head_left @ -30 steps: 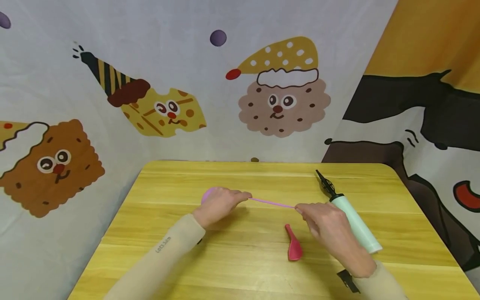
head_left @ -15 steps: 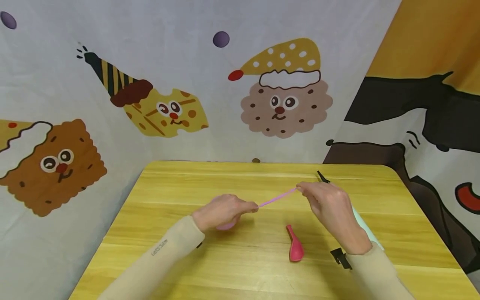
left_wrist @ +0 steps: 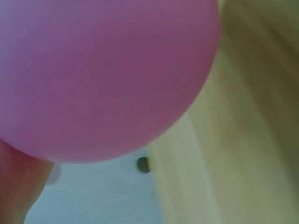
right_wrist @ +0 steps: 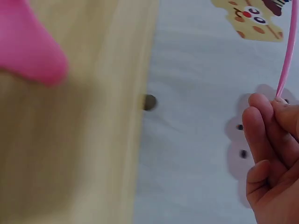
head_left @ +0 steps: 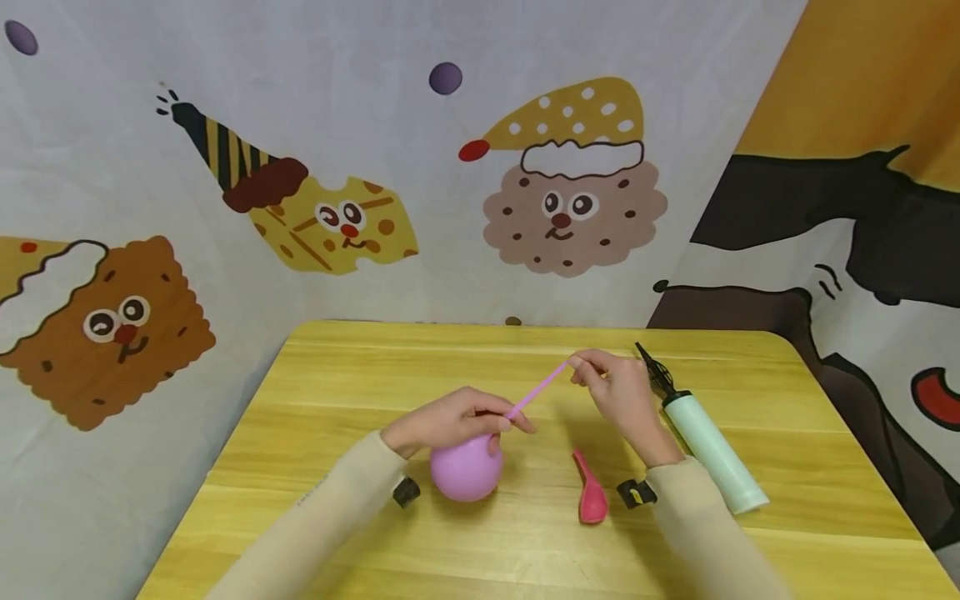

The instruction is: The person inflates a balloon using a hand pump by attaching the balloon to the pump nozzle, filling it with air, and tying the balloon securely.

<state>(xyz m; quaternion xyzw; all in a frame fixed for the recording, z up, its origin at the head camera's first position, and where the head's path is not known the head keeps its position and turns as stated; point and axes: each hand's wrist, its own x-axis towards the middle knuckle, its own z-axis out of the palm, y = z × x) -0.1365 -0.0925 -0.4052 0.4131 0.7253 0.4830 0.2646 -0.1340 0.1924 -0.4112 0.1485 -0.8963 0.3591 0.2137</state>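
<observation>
A round, inflated pink-purple balloon (head_left: pixel 467 471) hangs under my left hand (head_left: pixel 457 421), whose fingers pinch it at the base of its neck. The stretched neck (head_left: pixel 538 390) runs up and right to my right hand (head_left: pixel 618 392), where thumb and fingertips pinch its end. In the left wrist view the balloon (left_wrist: pixel 107 79) fills much of the picture. The right wrist view has the thin neck (right_wrist: pixel 288 51) rising from the pinch of my right hand (right_wrist: pixel 275 149). On the table between my arms lies a flat, uninflated red-pink balloon (head_left: pixel 592 496).
A mint-green hand pump (head_left: pixel 716 454) with a black nozzle lies on the wooden table (head_left: pixel 360 358), to the right of my right hand. Behind the table hangs a cloth (head_left: pixel 450 275) printed with cartoon biscuits. Both wrists wear small black cameras.
My right hand has moved up, then left, so the stretched neck now slants upward and looks shorter. The left hand has turned, bringing the inflated balloon into view beneath it.
</observation>
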